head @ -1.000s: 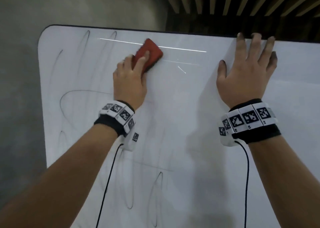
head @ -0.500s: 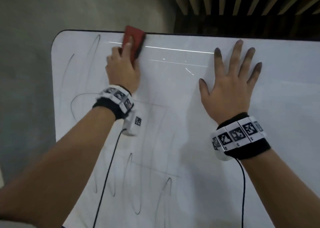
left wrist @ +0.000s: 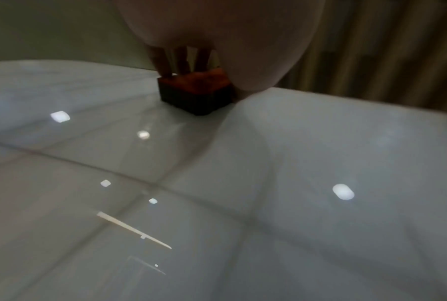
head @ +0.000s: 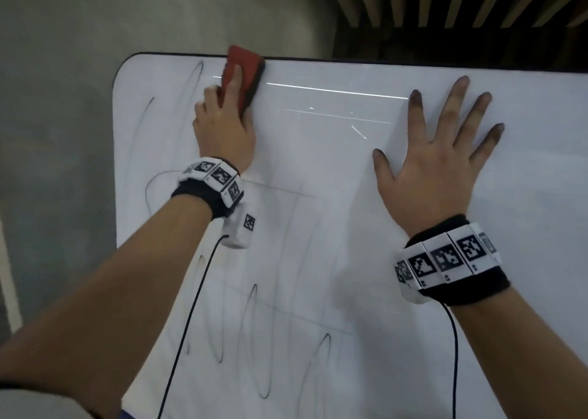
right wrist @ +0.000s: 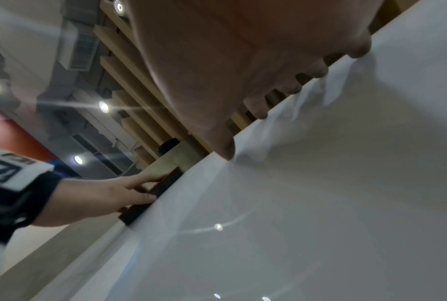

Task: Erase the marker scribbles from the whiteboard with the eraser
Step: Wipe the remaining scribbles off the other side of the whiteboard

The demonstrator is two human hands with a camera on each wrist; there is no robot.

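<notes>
A red eraser (head: 246,75) with a dark felt underside lies flat against the whiteboard (head: 318,221) at its top edge, left of the middle. My left hand (head: 222,123) grips it, one finger laid along its back and the others at its sides. The left wrist view shows the eraser (left wrist: 196,91) under my fingers. Thin black scribbles run down the board's left part (head: 194,81) and lower middle (head: 253,310). My right hand (head: 436,164) lies flat on the board with spread, smudged fingers, well right of the eraser. The right wrist view shows the left hand (right wrist: 101,195) on the eraser (right wrist: 150,197).
A grey wall (head: 63,132) stands left of the board. Wooden ceiling slats (head: 445,5) show above its top edge. Faint straight lines (head: 286,196) cross the board's middle, and light streaks (head: 334,91) reflect near the top. Wrist cables (head: 191,323) hang in front of the board.
My left hand has carried the eraser up and left to the board's top edge. The right hand has slid a little down from that edge, still flat.
</notes>
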